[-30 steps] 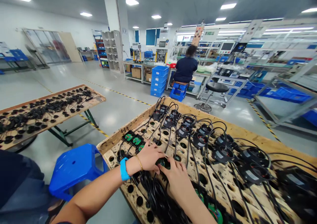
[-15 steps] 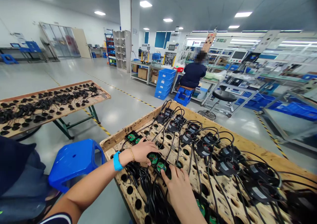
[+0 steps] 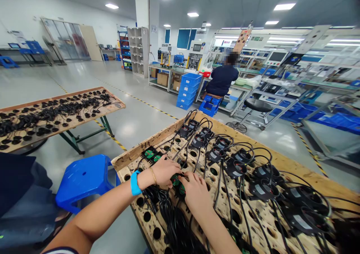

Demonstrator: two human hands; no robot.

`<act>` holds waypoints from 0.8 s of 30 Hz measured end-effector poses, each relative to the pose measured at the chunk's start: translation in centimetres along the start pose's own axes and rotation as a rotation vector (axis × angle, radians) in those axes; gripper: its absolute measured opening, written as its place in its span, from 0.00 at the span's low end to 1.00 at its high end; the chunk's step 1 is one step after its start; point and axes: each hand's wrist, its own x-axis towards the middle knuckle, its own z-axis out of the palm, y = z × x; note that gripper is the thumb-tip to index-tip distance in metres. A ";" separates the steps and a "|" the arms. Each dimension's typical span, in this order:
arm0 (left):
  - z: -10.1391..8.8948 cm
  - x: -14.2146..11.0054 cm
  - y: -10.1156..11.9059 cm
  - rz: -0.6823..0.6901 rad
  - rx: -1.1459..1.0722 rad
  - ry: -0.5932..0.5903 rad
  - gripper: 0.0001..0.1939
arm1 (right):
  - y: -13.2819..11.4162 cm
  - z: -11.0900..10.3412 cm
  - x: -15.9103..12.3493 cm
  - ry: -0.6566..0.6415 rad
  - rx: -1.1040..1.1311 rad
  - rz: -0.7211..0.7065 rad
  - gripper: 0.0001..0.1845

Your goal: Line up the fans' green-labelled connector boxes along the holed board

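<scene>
My left hand (image 3: pixel 165 171), with a blue band and a thin bracelet at the wrist, curls over a black housing with a green circuit board (image 3: pixel 174 180). My right hand (image 3: pixel 197 194) bends its fingers onto the same spot from the right, thumb against a green board. The fingertips nearly meet and cover much of the boards. Both hands look closed on the housing, which rests on the wooden board with holes (image 3: pixel 142 169). Left of them sit more green boards in black housings (image 3: pixel 149 154). A bundle of black cables (image 3: pixel 174 216) lies just below the hands.
Rows of black round fans with cables (image 3: pixel 216 153) fill the board's right side, inside a raised wooden rim (image 3: pixel 146 139). A blue stool (image 3: pixel 84 179) stands left. Beyond are a second table with black cabled parts (image 3: pixel 56 115), stacked blue crates (image 3: pixel 188 91) and a seated person (image 3: pixel 223 78).
My right hand has moved up and left, its fingers coming together over the green boards beside my left hand. My left hand stays at nearly the same place. The view has tilted slightly down.
</scene>
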 end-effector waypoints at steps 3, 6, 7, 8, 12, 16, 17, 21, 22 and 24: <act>-0.2 -0.1 0.1 -0.002 0.020 -0.003 0.31 | 0.3 -0.3 0.1 -0.001 -0.037 -0.046 0.25; -0.5 0.0 0.2 -0.006 0.022 -0.027 0.30 | 0.2 -0.9 -0.1 -0.011 -0.057 -0.090 0.25; -0.5 0.1 0.2 -0.006 0.018 -0.032 0.29 | 0.0 -1.0 -0.3 -0.008 -0.051 -0.100 0.25; -0.5 0.1 0.1 -0.005 0.011 -0.028 0.29 | -0.3 -0.9 -0.4 -0.009 -0.041 -0.101 0.24; 0.6 -0.2 -0.7 0.002 -0.105 0.002 0.29 | -1.6 0.0 -1.1 -0.028 -0.034 -0.036 0.24; 2.0 -1.5 -3.0 -0.023 -0.291 0.094 0.46 | -1.6 0.5 -1.5 -0.036 -0.021 -0.038 0.26; 2.2 -1.9 -3.7 -0.048 -0.287 0.137 0.51 | -1.4 0.4 -1.5 -0.041 0.002 -0.037 0.27; 2.3 -3.0 -6.3 -0.089 -0.273 0.147 0.51 | -0.9 -0.2 -0.4 0.056 0.025 -0.033 0.31; 2.2 -3.1 -6.8 -0.070 -0.290 0.119 0.48 | -1.0 -0.3 0.1 0.087 0.014 -0.039 0.32; 1.8 -3.1 -7.3 -0.017 -0.301 0.094 0.44 | -1.3 -0.6 1.2 0.099 -0.004 -0.071 0.30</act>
